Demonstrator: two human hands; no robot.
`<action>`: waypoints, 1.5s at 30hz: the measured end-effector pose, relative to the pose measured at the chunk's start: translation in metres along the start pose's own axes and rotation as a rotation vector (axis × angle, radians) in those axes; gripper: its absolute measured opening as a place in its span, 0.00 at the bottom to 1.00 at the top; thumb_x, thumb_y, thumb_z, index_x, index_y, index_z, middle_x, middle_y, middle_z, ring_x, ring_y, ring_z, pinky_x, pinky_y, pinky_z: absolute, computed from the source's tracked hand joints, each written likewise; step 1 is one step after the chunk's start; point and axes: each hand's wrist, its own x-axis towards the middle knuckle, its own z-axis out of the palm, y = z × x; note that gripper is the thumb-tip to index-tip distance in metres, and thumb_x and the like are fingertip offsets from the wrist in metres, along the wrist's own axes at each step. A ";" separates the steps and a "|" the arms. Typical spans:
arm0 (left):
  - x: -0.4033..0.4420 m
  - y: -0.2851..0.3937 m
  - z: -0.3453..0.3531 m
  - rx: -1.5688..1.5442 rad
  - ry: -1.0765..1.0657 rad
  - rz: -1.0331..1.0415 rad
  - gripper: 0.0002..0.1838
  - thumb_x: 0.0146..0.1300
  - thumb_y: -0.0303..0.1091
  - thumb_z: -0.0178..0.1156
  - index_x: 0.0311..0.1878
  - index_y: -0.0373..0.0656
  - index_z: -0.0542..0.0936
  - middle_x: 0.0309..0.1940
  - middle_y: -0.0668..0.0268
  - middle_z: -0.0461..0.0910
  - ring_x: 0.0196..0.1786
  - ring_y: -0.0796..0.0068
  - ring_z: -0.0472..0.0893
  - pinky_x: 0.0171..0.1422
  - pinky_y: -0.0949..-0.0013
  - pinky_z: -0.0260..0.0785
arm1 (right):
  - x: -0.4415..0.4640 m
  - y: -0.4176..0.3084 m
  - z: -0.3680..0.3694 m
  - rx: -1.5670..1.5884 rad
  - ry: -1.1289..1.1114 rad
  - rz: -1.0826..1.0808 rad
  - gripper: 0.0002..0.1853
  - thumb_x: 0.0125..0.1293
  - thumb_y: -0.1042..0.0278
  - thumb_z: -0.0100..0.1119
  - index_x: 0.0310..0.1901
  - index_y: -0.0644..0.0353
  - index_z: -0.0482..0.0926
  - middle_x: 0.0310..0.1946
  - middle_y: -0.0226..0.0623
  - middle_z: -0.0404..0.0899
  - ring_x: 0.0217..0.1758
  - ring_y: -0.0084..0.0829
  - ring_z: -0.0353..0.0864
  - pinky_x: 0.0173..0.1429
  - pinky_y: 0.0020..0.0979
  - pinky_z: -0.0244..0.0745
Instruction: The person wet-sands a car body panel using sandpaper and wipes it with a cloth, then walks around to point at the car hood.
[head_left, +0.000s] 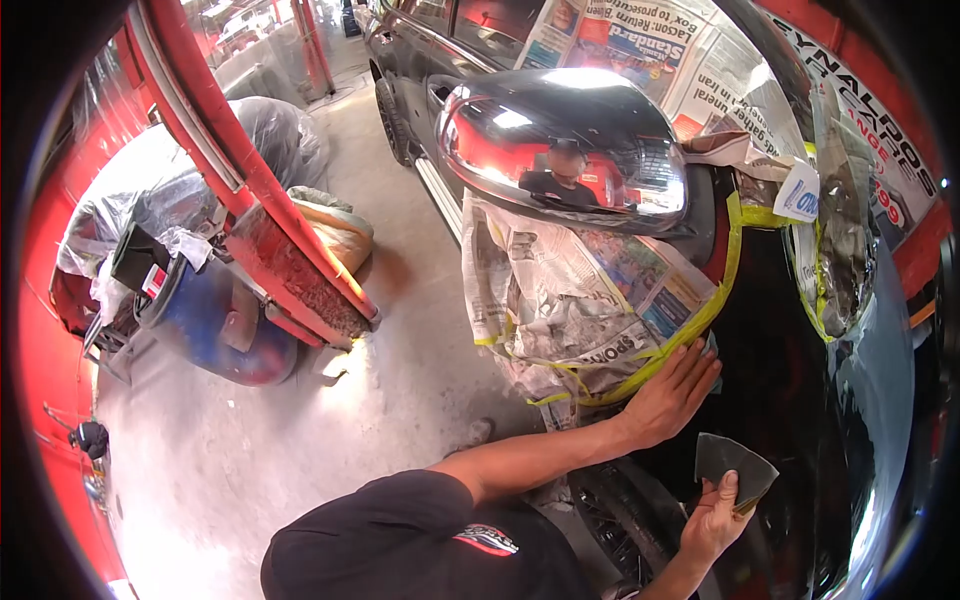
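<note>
My left hand (672, 393) lies flat with its fingers stretched out on the black car panel (765, 400), beside a strip of yellow masking tape (738, 245). A small bluish-green edge shows by its fingertips; what it belongs to I cannot make out. My right hand (718, 510) pinches a folded sheet of dark grey sandpaper (735, 465) between thumb and fingers, held lower down over the panel. Above my left hand, taped newspaper (575, 290) covers the door area under the shiny wing mirror (565, 140).
More newspaper (640, 45) covers the window and windscreen area. At left stand a red post (250, 190), a blue drum (225, 325) and plastic-wrapped items (150, 200) on the concrete floor (330, 440). A wheel (620, 520) is below my left forearm.
</note>
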 end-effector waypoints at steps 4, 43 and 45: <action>-0.011 -0.004 -0.002 -0.046 -0.010 0.026 0.30 0.69 0.32 0.51 0.72 0.27 0.67 0.72 0.42 0.69 0.80 0.43 0.61 0.84 0.44 0.48 | 0.004 -0.002 0.008 0.022 0.069 -0.023 0.23 0.75 0.74 0.60 0.67 0.63 0.68 0.60 0.44 0.77 0.59 0.40 0.82 0.60 0.44 0.84; -0.121 -0.094 -0.033 -0.462 -0.529 0.067 0.40 0.62 0.31 0.57 0.78 0.34 0.59 0.61 0.47 0.78 0.56 0.50 0.82 0.57 0.57 0.81 | 0.131 -0.002 0.114 -1.522 0.308 -0.774 0.19 0.64 0.51 0.73 0.46 0.56 0.81 0.39 0.35 0.83 0.50 0.41 0.77 0.60 0.45 0.64; -0.166 -0.118 -0.032 -0.452 -0.471 0.022 0.39 0.64 0.31 0.58 0.79 0.38 0.59 0.59 0.47 0.79 0.54 0.52 0.84 0.49 0.57 0.84 | 0.135 -0.003 0.116 -1.511 0.314 -0.761 0.19 0.63 0.51 0.73 0.43 0.56 0.81 0.38 0.35 0.83 0.49 0.41 0.77 0.59 0.45 0.64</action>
